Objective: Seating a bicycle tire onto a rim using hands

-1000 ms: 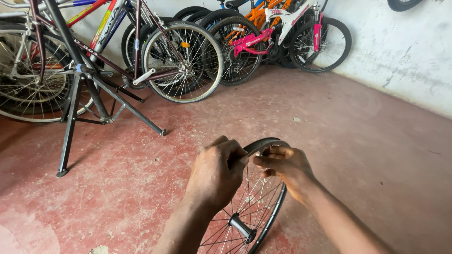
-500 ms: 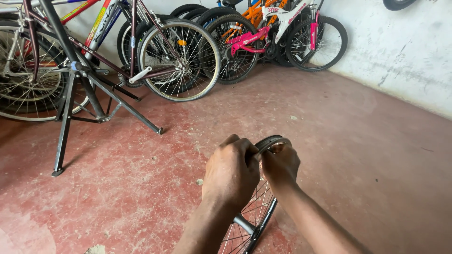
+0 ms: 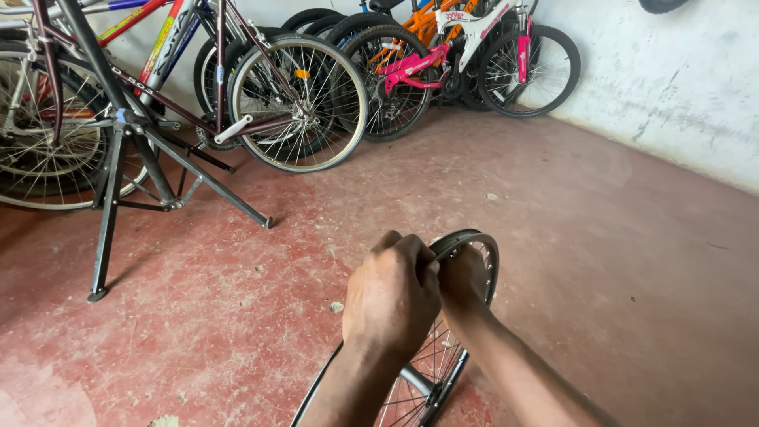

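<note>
Behind the back of the left hand (image 3: 393, 296), most of the grip was hidden: its fingers curled down over the top of the bare spoked bicycle wheel with a dark metal rim (image 3: 466, 241), and whether they pinched anything beyond the rim itself could not be told. Just beyond it, the right hand (image 3: 462, 277) was half covered by the left, its fingers wrapped onto the same upper arc of the rim, the two hands touching each other. Both were clenched on the wheel rather than spread. That wheel stood upright on its edge, tilted slightly, with only a short stretch of rim showing above the knuckles; its lower part ran down between the two forearms and was cut off by the bottom edge of the view, where a silver hub (image 3: 417, 383) and thin spokes showed. Underneath lay a worn red concrete floor (image 3: 553, 198), patchy and scuffed, with small bits of grit near the wheel. Well apart on the left stood a black metal repair stand with splayed legs (image 3: 111, 198), carrying a bicycle frame cut off at the top. Along the back, several bicycles (image 3: 443, 63) leaned together beside a stained whitish wall (image 3: 672, 87).
</note>
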